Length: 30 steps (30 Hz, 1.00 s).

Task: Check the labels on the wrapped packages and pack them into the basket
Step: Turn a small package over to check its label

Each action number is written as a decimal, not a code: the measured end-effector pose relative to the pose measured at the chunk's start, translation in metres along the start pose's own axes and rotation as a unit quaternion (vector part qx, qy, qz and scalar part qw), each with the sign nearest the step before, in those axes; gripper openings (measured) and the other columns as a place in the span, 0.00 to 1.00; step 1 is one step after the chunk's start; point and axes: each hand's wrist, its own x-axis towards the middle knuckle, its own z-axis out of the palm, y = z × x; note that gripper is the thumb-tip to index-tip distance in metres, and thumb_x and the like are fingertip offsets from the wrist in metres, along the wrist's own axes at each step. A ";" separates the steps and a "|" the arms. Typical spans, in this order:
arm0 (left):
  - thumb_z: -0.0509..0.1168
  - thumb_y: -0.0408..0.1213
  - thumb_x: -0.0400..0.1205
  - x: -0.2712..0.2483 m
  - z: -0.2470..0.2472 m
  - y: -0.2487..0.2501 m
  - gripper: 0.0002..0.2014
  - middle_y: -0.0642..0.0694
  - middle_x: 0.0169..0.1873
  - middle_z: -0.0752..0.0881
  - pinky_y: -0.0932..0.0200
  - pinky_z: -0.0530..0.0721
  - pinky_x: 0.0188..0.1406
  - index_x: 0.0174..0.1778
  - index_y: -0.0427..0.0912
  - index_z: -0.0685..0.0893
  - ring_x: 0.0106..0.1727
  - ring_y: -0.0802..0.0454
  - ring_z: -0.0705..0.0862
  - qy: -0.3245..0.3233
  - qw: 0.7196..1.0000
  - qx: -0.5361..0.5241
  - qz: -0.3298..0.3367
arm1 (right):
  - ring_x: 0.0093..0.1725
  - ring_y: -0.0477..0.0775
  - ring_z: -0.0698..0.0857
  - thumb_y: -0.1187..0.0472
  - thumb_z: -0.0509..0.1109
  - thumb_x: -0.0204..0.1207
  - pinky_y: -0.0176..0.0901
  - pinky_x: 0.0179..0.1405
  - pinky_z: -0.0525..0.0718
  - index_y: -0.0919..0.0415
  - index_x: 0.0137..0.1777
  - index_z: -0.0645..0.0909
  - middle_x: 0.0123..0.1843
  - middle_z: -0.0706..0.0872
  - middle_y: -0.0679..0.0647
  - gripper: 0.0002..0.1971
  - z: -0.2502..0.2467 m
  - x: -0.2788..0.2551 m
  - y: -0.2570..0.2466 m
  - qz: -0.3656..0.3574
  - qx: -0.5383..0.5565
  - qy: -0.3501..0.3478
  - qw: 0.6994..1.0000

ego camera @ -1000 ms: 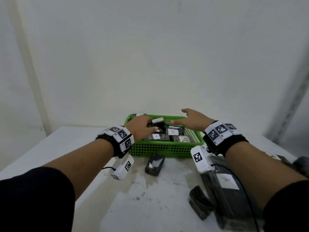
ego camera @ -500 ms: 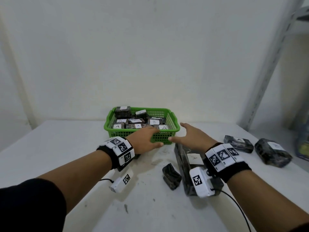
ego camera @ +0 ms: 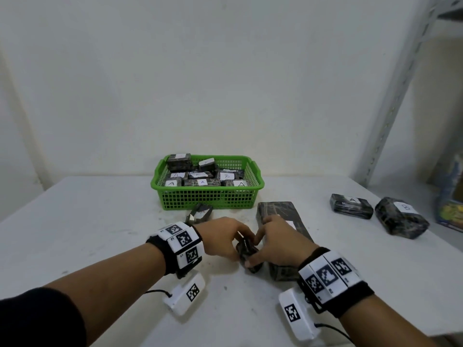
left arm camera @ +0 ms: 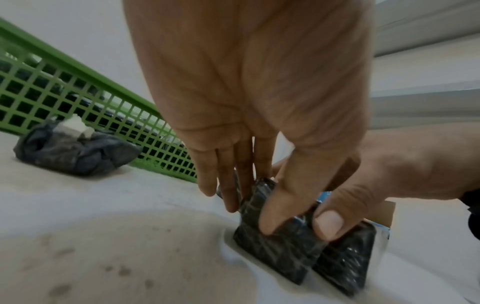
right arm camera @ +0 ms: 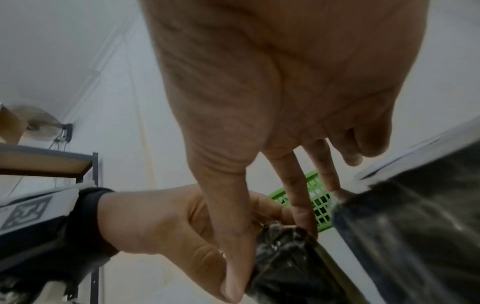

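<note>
A small dark wrapped package (ego camera: 246, 254) stands on edge on the white table, just left of a long dark wrapped package (ego camera: 278, 211). My left hand (ego camera: 239, 246) and right hand (ego camera: 254, 255) both pinch the small one from opposite sides. In the left wrist view the left hand (left arm camera: 249, 205) pinches the small package (left arm camera: 280, 246) between fingers and thumb. In the right wrist view the right hand (right arm camera: 267, 246) pinches the package (right arm camera: 285, 267) with thumb and fingers. Its label is hidden. The green basket (ego camera: 208, 199) behind holds several labelled packages.
Another small package (ego camera: 200, 212) lies against the basket's front wall. Two packages, labelled A (ego camera: 350, 206) and B (ego camera: 400, 219), lie at the right of the table. A metal shelf upright (ego camera: 400, 96) and a colourful box (ego camera: 451, 211) stand at the far right.
Both hands drew back from the basket toward me and came together on the small package beside the long one. The head view now takes in more of the table's right side.
</note>
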 end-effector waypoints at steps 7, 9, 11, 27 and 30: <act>0.79 0.39 0.75 0.001 0.004 -0.026 0.21 0.51 0.54 0.92 0.55 0.88 0.62 0.64 0.48 0.87 0.54 0.54 0.91 0.063 0.982 -0.178 -0.011 | 0.71 0.50 0.81 0.51 0.80 0.75 0.37 0.54 0.72 0.56 0.61 0.92 0.72 0.80 0.54 0.16 -0.005 0.002 -0.001 -0.029 0.076 0.048 0.996; 0.78 0.39 0.77 -0.003 0.001 -0.034 0.18 0.49 0.53 0.92 0.55 0.88 0.61 0.63 0.46 0.87 0.54 0.52 0.92 0.104 0.966 -0.235 -0.007 | 0.68 0.49 0.83 0.52 0.80 0.75 0.37 0.52 0.72 0.54 0.62 0.91 0.67 0.84 0.51 0.16 -0.004 0.007 -0.003 -0.050 0.113 0.093 0.988; 0.76 0.38 0.80 -0.010 -0.002 -0.041 0.15 0.44 0.53 0.92 0.54 0.90 0.58 0.62 0.41 0.88 0.54 0.47 0.92 0.146 0.938 -0.315 -0.013 | 0.64 0.46 0.85 0.54 0.82 0.74 0.35 0.52 0.77 0.51 0.65 0.88 0.64 0.87 0.47 0.19 -0.002 0.012 -0.008 -0.069 0.173 0.131 0.974; 0.73 0.31 0.78 -0.049 -0.011 -0.090 0.19 0.30 0.59 0.89 0.42 0.89 0.60 0.64 0.28 0.86 0.57 0.36 0.90 0.267 0.749 -0.606 -0.018 | 0.59 0.42 0.90 0.64 0.87 0.66 0.47 0.62 0.90 0.50 0.60 0.90 0.56 0.93 0.42 0.22 0.033 0.084 -0.065 -0.242 0.329 0.219 0.886; 0.70 0.27 0.81 -0.052 -0.013 -0.096 0.15 0.31 0.58 0.90 0.44 0.91 0.57 0.64 0.28 0.86 0.57 0.37 0.90 0.299 0.734 -0.609 -0.011 | 0.52 0.40 0.91 0.63 0.87 0.66 0.50 0.57 0.91 0.51 0.54 0.91 0.48 0.93 0.42 0.17 0.033 0.094 -0.074 -0.251 0.323 0.240 0.880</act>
